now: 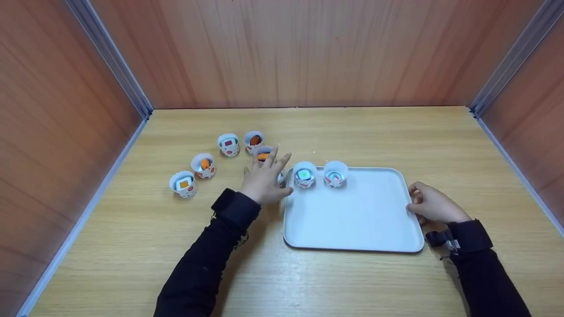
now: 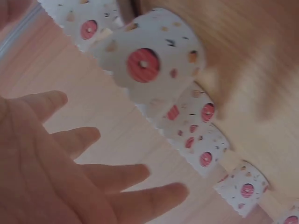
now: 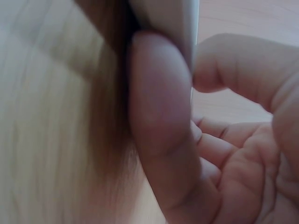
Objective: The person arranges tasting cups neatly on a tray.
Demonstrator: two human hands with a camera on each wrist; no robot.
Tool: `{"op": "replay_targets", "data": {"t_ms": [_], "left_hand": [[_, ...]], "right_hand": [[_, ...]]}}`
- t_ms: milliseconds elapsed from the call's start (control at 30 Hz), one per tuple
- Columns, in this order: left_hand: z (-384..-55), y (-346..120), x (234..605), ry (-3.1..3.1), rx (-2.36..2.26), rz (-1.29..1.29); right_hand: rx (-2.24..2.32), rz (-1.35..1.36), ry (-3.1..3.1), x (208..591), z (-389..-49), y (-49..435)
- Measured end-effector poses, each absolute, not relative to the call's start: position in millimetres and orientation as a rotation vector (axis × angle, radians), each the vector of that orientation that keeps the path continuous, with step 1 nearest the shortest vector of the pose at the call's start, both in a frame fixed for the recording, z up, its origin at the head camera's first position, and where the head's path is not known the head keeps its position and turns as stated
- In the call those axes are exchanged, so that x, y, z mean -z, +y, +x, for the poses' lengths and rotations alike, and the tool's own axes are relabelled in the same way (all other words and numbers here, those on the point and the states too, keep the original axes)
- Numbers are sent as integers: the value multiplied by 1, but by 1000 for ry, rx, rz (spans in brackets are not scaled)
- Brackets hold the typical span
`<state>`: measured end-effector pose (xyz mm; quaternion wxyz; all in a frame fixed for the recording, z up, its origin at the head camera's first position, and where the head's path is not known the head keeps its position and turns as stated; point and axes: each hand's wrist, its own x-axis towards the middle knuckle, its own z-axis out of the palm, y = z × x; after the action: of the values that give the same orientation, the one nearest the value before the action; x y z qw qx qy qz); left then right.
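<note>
The tray [image 1: 352, 215] was held, probably to keep it steady
The right hand [image 1: 435, 204] clamped its edge; the left hand [image 1: 264, 182], spread wide, hung beside patterned cups [image 2: 154, 51].

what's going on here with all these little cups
A person's right grip pinches the right edge of a white tray. The left grip, fingers spread, is among patterned cups beside the tray, grasping none. Two cups stand on the tray near its far left corner; the others stand on the table to its left.
</note>
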<state>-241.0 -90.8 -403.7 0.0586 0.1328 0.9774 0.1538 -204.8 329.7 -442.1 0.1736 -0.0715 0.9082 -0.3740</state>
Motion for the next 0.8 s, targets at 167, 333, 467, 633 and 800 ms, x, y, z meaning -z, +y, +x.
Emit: {"op": "replay_targets", "data": {"t_ms": [167, 333, 467, 633, 800], "left_hand": [[-244, -97, 412, 2907, -516, 446], [-249, -99, 420, 2922, -515, 539], [-253, -99, 423, 2957, -510, 565], [-255, -100, 423, 2972, -521, 556], [-253, -101, 420, 2977, -540, 554]], "right_hand": [[1069, -192, 2563, 441, -205, 330], [1066, -189, 2557, 441, -205, 329], [1076, -187, 2547, 442, -205, 329], [1066, -192, 2563, 441, -205, 329], [1076, -191, 2556, 441, -204, 330]]}}
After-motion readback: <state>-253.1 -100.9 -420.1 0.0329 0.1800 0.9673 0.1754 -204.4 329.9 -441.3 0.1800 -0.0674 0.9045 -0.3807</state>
